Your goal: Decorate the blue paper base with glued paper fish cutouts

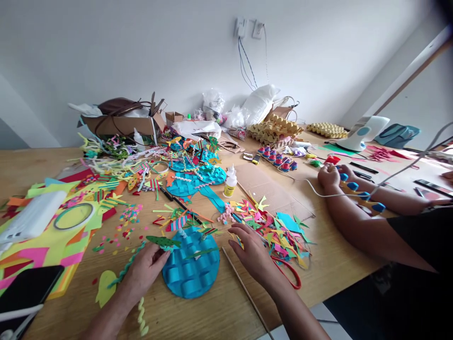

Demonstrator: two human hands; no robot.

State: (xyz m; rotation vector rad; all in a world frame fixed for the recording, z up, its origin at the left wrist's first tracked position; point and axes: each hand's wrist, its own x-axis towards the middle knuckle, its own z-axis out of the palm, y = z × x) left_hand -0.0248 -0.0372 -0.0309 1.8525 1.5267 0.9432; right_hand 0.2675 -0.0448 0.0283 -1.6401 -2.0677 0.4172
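A round blue paper piece [191, 269] with rows of raised loops lies on the table in front of me. At its upper left edge, my left hand [146, 267] pinches a green paper fish [163, 241] with dark spots. My right hand [249, 248] hovers right of the blue piece, fingers spread and holding nothing. A yellow paper shape [106, 288] with a curled teal strip lies left of my left hand. The thin wooden stick [244, 285] runs between the blue piece and my right forearm. Red-handled scissors [292, 274] lie beside my right wrist.
Colourful paper scraps [279, 231], a glue bottle [230, 182] and more blue discs [184, 183] lie ahead. Coloured sheets [38, 250], a tape roll [74, 216] and a black phone [31, 288] are left. Another person's hands [329, 177] work with an egg-carton strip on the right.
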